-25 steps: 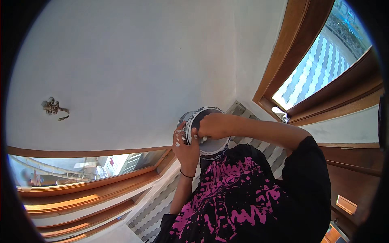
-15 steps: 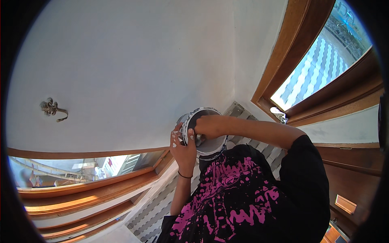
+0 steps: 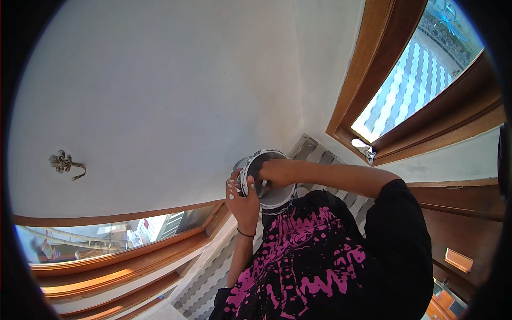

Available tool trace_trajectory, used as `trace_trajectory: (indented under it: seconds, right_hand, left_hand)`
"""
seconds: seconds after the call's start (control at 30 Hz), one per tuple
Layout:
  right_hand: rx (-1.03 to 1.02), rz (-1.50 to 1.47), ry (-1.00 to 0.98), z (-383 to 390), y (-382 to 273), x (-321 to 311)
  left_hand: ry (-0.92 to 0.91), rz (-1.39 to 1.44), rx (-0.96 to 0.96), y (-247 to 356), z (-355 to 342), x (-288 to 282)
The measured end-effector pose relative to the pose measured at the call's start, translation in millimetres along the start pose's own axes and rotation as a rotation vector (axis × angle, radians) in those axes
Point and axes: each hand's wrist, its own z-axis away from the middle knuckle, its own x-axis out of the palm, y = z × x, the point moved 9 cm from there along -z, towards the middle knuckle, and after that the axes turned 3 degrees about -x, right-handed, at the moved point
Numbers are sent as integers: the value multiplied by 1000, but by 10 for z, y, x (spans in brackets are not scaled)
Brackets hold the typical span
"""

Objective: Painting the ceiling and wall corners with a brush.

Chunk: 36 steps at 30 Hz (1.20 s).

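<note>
A round white-and-grey bucket (image 3: 274,196) with a paint-smeared rim is held up in front of my chest, close to the white wall. My left hand (image 3: 242,201), with paint flecks on its fingers and a thin black band at the wrist, grips the bucket's left side and rim. From the right, my right hand (image 3: 273,170) reaches over the rim into the bucket's mouth. Its fingers are hidden inside, so what they hold cannot be seen. My black shirt with pink splashes (image 3: 314,266) fills the lower middle of the view.
A large white wall (image 3: 160,96) spans the left and centre, with a small metal hook (image 3: 66,162) on it. Wooden window frames run at the upper right (image 3: 373,69) and lower left (image 3: 117,250). A white rag (image 3: 364,149) lies on the right sill. Striped tiles (image 3: 314,152) show beyond the bucket.
Both hands and the bucket have drifted slightly left. The left hand's grip is the same and the right hand stays in the bucket's mouth.
</note>
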Motion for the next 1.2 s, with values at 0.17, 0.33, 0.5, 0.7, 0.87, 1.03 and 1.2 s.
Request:
trace_trajectory:
  seconds: [0.17,0.33,0.5,0.7,0.87,1.03,1.2]
  right_hand:
    - [8,-48,30,313,-90,-316]
    - [78,-286,218,582,-187,-833]
    - [276,-630,470,880,165,-940]
    - [306,-1034,686,1080,408,-735]
    - [390,-1215,879,1275,607,-453]
    - [370,-1401,1067,1409,762,-150]
    - [386,-1434,1130,1461,813,34]
  left_hand:
    - [26,117,-52,6,-76,7]
    - [69,88,-56,-172,-64,23]
    - [84,198,-159,-342,-12,49]
    - [64,177,-188,-364,24,84]
    - [56,190,-159,-357,48,155]
    - [30,224,-202,-377,52,213]
    - [-6,317,-244,-377,45,256]
